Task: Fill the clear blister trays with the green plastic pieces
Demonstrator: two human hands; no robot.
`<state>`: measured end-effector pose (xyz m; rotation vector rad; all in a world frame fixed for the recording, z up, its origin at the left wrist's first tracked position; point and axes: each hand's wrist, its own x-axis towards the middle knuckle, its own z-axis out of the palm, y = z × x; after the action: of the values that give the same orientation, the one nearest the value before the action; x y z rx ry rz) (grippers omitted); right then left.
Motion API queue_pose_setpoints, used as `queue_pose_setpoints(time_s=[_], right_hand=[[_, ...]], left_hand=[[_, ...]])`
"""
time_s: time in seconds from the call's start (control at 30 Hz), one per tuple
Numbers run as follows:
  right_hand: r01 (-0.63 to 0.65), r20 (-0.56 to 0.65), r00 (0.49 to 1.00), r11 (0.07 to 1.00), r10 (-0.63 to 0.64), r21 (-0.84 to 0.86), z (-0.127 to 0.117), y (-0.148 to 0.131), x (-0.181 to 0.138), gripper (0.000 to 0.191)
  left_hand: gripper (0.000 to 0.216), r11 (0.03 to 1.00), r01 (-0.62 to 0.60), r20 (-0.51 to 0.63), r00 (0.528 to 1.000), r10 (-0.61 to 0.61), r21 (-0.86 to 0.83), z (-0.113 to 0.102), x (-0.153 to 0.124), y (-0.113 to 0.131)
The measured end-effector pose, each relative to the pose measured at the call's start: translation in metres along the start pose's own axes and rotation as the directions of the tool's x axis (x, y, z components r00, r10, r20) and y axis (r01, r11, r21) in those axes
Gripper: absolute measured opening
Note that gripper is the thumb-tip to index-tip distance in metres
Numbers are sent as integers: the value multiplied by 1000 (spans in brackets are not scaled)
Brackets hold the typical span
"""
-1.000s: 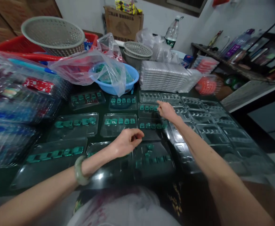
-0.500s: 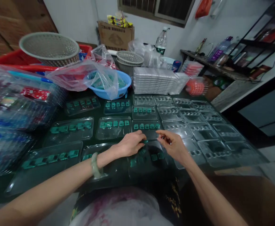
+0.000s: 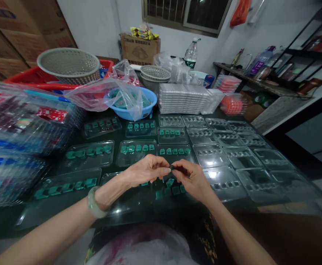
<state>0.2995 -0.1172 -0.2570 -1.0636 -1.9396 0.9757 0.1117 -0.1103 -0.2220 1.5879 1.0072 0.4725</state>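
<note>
My left hand (image 3: 151,170) is closed in a pinch, with a pale green bangle (image 3: 95,203) on its wrist. My right hand (image 3: 191,178) pinches from the other side, and the fingertips of both meet around a small dark green piece (image 3: 172,167), which looks like a translucent cube and is mostly covered. Below them lie several loose green cubes (image 3: 175,190) on the dark table. Clear plastic trays (image 3: 128,158) surround the hands; those to the left and just behind hold rows of green cubes (image 3: 174,151).
Trays without cubes (image 3: 240,158) spread over the right side. At the back stand a blue basin (image 3: 150,108) of green pieces under a plastic bag, a stack of clear trays (image 3: 183,99) and a grey basket (image 3: 67,66). Filled packages (image 3: 25,121) pile up at left.
My hands have come together; the right moved left until its fingertips met the left's around the small green piece. The view has shifted slightly, and loose cubes below show more clearly.
</note>
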Motion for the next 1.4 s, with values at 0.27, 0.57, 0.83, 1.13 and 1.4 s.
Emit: queue_pose_setpoints(time_s=[0.27,0.57,0.83,1.13,1.4], right_hand=[[-294,139,955,892,261,344,2,-1,4,15],[-217,-42,971,943,235,253,14,-4,1,16],[-68,-192,980,995,52,-78,17,-10,-6,14],[-171,-70,980,970,186,175,16,-6,-2,17],[-150,-203,962,977,180,152,28,1,0,18]], left_hand=[[28,960,-169,-107,975,196,224,6,-6,0],[20,983,-77,-186,977,108,164,13,-9,0],[23,997,-58,-149,987,63,41,14,-11,1],[30,981,-110,-175,975,138,160,16,-13,-3],[28,892,-88,-263,939,223,444,19,-7,-5]])
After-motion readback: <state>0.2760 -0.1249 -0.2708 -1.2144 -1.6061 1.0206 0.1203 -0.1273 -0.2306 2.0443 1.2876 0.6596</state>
